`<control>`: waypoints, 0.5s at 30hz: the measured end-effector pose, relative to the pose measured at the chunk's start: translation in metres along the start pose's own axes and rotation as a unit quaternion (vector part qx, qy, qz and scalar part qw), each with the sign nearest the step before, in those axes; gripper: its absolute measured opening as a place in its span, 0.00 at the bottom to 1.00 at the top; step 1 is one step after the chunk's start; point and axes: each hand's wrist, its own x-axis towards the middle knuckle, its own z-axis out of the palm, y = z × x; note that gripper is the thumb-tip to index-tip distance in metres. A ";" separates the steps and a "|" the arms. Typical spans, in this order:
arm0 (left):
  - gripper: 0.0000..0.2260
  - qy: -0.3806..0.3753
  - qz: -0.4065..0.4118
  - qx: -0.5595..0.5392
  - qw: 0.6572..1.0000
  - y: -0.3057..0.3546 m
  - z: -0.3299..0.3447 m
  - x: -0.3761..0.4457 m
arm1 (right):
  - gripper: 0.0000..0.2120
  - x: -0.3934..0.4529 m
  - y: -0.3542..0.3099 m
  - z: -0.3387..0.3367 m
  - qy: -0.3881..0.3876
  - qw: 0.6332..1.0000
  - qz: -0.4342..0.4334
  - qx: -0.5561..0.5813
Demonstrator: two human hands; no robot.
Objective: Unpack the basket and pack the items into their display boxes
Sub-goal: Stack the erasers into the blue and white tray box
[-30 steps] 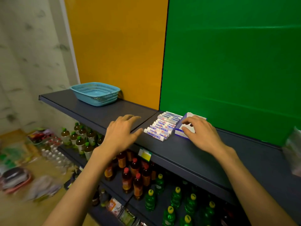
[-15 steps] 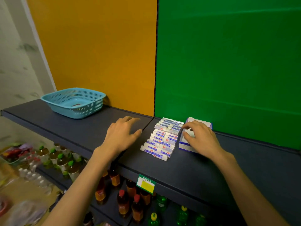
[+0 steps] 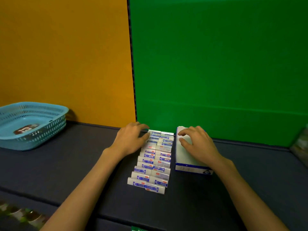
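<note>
Two rows of several small white-and-blue packets (image 3: 152,164) lie on the dark shelf (image 3: 66,164). My left hand (image 3: 130,140) is at the far left end of the rows, fingers loosely bent and touching the top packets. A white display box (image 3: 186,162) with a blue front edge lies just right of the packets. My right hand (image 3: 196,144) rests on top of it with fingers spread. A light blue plastic basket (image 3: 41,124) stands at the far left of the shelf, with one dark red packet (image 3: 26,129) inside.
An orange panel (image 3: 66,55) and a green panel (image 3: 216,64) form the back wall behind the shelf. A blurred bag (image 3: 300,144) sits at the right edge. Bottles (image 3: 20,212) show on a lower shelf at bottom left.
The camera has moved closer and tilted up, hiding most lower shelves. My left hand moved right onto the far end of the packet rows. My right hand stays on the box.
</note>
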 end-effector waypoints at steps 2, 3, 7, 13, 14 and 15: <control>0.16 -0.020 0.020 -0.007 1.000 -0.006 0.005 0.015 | 0.11 0.007 -0.003 0.002 0.004 1.000 0.002 0.001; 0.15 -0.030 0.031 -0.010 0.999 -0.010 0.008 0.021 | 0.11 0.011 -0.005 0.004 0.008 1.000 0.001 0.000; 0.13 -0.065 0.078 -0.037 0.994 -0.020 0.015 0.038 | 0.11 0.022 -0.011 0.015 0.003 1.000 0.001 -0.015; 0.12 -0.080 0.103 -0.058 0.990 -0.024 0.027 0.047 | 0.13 0.033 -0.010 0.030 -0.034 0.999 -0.002 -0.040; 0.12 -0.081 0.103 -0.070 0.989 -0.025 0.029 0.048 | 0.13 0.036 -0.010 0.032 -0.040 0.998 -0.007 -0.046; 0.12 -0.084 0.103 -0.081 0.988 -0.026 0.030 0.049 | 0.13 0.039 -0.009 0.033 -0.044 0.997 -0.012 -0.054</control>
